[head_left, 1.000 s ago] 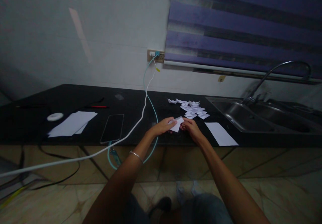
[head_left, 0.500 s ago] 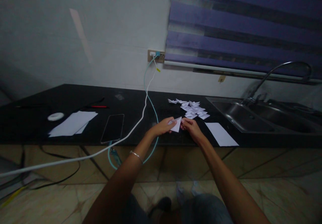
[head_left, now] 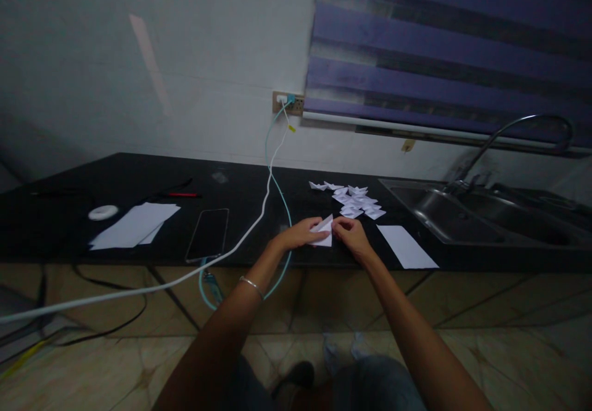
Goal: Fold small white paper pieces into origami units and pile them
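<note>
Folded paper triangle [head_left: 324, 233] pinched between left hand [head_left: 300, 233] and right hand [head_left: 350, 236], tip pointing up-right, away from the person.

Bare black countertop [head_left: 259, 183] lies open behind the phone [head_left: 208, 233] and between it and the stack of paper sheets [head_left: 134, 225] to the left. Two cables, white [head_left: 259, 214] and teal [head_left: 277, 195], cross the counter just left of the hands. Beyond them a pile of folded paper pieces [head_left: 354, 201] blocks the way, with a flat paper sheet [head_left: 406, 246] and the sink [head_left: 444, 214] on the right.
</note>
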`<state>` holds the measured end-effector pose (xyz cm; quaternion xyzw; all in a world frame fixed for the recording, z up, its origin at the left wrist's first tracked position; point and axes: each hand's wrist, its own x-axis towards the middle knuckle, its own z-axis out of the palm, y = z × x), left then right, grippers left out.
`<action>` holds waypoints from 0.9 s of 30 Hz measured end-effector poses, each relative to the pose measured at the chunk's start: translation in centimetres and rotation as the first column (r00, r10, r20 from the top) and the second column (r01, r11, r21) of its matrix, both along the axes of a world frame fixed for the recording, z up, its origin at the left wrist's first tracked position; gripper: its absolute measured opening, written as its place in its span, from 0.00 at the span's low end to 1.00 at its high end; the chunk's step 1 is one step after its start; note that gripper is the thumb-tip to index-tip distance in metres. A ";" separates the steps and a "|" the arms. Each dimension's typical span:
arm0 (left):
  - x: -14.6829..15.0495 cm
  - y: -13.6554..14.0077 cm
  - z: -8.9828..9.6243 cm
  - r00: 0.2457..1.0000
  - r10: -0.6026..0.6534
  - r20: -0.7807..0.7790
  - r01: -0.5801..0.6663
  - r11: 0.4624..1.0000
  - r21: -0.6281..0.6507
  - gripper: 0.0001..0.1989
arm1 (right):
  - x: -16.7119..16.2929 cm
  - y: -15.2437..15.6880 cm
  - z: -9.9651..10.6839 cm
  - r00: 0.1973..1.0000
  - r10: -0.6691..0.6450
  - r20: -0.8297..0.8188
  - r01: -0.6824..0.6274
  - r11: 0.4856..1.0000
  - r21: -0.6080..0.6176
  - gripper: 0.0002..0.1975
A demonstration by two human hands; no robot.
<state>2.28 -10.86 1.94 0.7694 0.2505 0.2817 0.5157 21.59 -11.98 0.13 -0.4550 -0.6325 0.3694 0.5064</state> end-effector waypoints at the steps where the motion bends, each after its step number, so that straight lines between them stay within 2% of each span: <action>1: 0.0 0.0 0.1 1.000 -0.006 0.013 0.006 1.000 -0.018 0.22 | 0.0 0.1 -0.1 1.000 -0.001 0.013 0.001 1.000 0.007 0.10; 5: 0.3 0.6 -0.1 0.999 -0.012 0.051 0.018 0.993 -0.120 0.29 | 0.1 0.2 -0.3 0.999 -0.008 0.045 0.006 0.999 0.034 0.09; 7: 0.4 0.9 -0.4 0.999 -0.004 0.033 0.008 0.992 -0.126 0.31 | 0.1 0.2 -0.2 0.998 0.007 0.057 -0.009 0.999 0.037 0.08; 11: 0.7 1.3 -1.0 0.998 0.061 -0.015 -0.060 0.997 0.056 0.25 | 0.1 0.1 -0.1 0.991 0.084 0.105 -0.088 0.996 0.035 0.10; 16: 0.7 0.8 -1.1 0.996 0.090 -0.015 -0.088 0.988 0.125 0.22 | 0.1 0.1 -0.3 0.986 0.119 0.113 -0.121 0.993 0.011 0.08; 20: 0.8 0.8 -1.2 0.985 0.160 -0.065 -0.141 0.960 0.241 0.21 | -0.1 0.0 -0.2 0.990 0.096 0.107 -0.098 0.995 0.011 0.07; 24: 0.9 1.0 -1.5 0.967 0.227 -0.114 -0.190 0.944 0.270 0.19 | -0.3 -0.1 0.2 0.999 0.028 -0.034 -0.029 0.999 -0.026 0.08; 27: 1.0 1.1 -1.5 0.949 0.280 -0.143 -0.219 0.914 0.341 0.18 | -0.4 -0.4 0.5 0.992 -0.013 -0.125 0.011 1.000 -0.014 0.08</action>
